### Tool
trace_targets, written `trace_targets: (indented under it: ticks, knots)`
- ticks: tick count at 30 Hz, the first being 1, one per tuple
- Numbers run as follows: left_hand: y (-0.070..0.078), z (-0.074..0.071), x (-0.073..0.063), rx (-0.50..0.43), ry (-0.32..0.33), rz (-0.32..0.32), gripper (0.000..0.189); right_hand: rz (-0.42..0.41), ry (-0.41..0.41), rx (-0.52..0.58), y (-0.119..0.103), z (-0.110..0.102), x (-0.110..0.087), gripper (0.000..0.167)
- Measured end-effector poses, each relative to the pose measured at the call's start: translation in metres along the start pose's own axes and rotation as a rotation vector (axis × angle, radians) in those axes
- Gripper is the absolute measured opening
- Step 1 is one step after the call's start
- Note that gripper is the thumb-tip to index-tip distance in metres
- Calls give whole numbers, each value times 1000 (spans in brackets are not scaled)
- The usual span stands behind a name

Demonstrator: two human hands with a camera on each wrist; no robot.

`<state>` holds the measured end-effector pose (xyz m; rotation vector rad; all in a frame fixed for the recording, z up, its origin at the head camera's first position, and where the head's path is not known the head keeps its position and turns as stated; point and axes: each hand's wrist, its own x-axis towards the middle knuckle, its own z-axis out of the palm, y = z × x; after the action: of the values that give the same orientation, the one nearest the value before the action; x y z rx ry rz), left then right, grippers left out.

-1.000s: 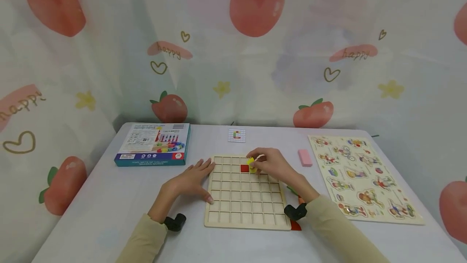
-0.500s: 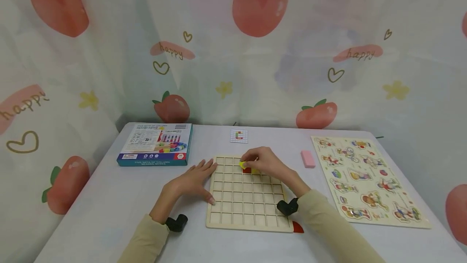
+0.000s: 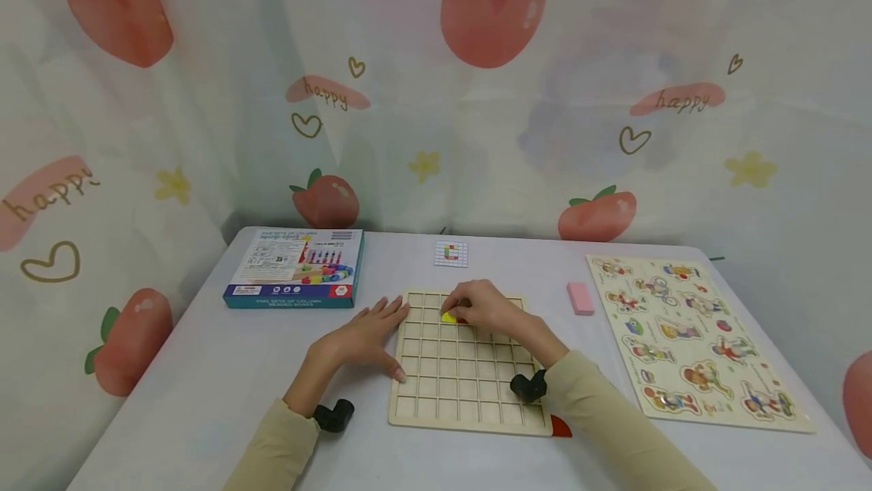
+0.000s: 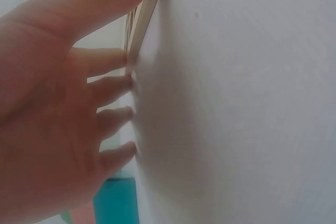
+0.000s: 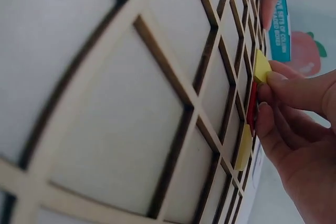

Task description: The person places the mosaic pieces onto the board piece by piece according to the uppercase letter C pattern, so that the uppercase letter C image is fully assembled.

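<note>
A pale wooden grid board (image 3: 436, 387) lies in front of the person. Between thumb and fingers, my right hand (image 3: 489, 306) pinches a small yellow piece (image 5: 260, 67) at a cell in the board's far rows. Next to it in the right wrist view sits a red tile (image 5: 252, 106), and on that tile's other side another yellow piece (image 5: 243, 148). From the head view, the right hand hides most of these. My left hand (image 3: 359, 341) rests along the board's left edge with fingers spread, thumb and fingertips at the rim.
A teal-sided box (image 3: 296, 268) lies back left. Behind the board is a small pattern card (image 3: 451, 253). To the right are a pink block (image 3: 580, 299) and a large picture puzzle board (image 3: 695, 340). A red piece (image 3: 562, 427) shows at the grid board's near right corner.
My right hand has let go of one yellow piece on the red tile's right and moved left, now holding a yellow piece on the tile's left. The left hand stays at the edge.
</note>
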<state>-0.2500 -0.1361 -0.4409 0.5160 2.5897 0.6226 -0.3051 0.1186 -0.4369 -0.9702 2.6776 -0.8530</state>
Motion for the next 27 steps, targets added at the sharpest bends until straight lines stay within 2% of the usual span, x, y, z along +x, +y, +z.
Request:
trace_targets:
  ticks: [5,9,16,22,27]
  knots:
    - [0,0,0,2,4,-2,113,-63,13,-30,-3,-1,-1,17]
    - [0,0,0,-1,4,-5,113,-72,18,-39,-3,0,-4,15]
    - [2,0,-1,-2,1,-12,113,-24,93,19,1,1,-19,17]
    - [2,2,0,-2,2,-9,113,66,141,104,-1,-8,-44,16]
    - [1,2,2,8,2,-7,114,125,167,133,1,-19,-65,16]
